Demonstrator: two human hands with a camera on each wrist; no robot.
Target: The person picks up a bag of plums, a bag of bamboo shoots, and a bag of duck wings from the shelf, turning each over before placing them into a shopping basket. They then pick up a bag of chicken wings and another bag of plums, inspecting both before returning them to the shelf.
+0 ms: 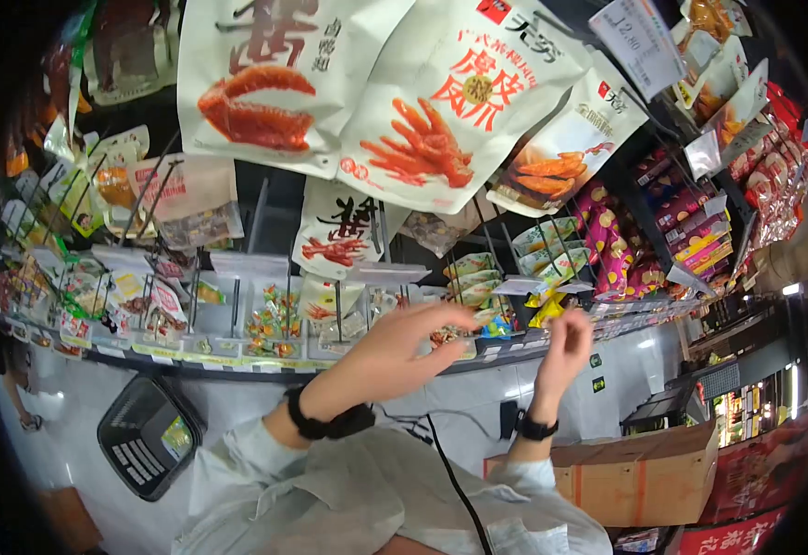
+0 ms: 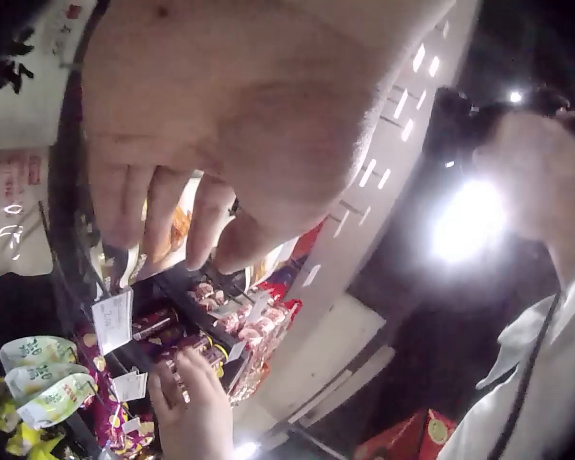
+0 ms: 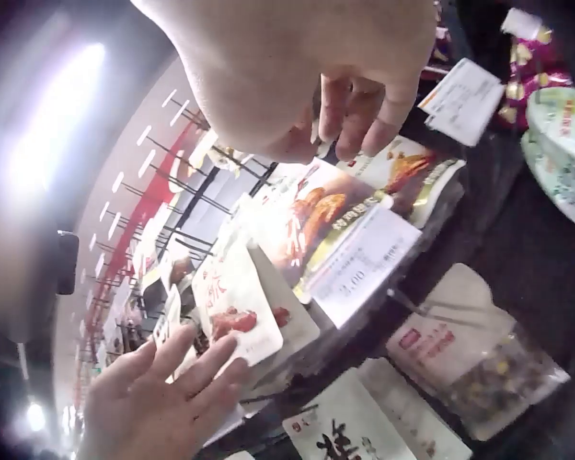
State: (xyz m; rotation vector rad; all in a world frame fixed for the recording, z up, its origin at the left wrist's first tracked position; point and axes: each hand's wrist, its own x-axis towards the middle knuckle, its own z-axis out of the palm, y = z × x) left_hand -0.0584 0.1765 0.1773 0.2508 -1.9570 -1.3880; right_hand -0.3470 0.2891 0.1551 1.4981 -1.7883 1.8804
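Observation:
My left hand (image 1: pixel 399 350) reaches forward over the low shelf, fingers extended and spread, with nothing in it. In the right wrist view the same left hand (image 3: pixel 163 407) shows its spread fingers before white snack pouches (image 3: pixel 235 307). My right hand (image 1: pixel 563 356) is raised to the right, its fingers loosely bent and no item visible in them. Large white pouches printed with chicken feet (image 1: pixel 422 139) and duck wings (image 1: pixel 261 102) hang above both hands. A smaller chicken-wing pouch (image 1: pixel 557 166) hangs beside them.
Metal hooks and small packs fill the rack. Purple bags (image 1: pixel 608 245) hang to the right. A black shopping basket (image 1: pixel 149 439) stands on the floor at lower left, a cardboard box (image 1: pixel 640 476) at lower right. A black cable (image 1: pixel 455 476) crosses my front.

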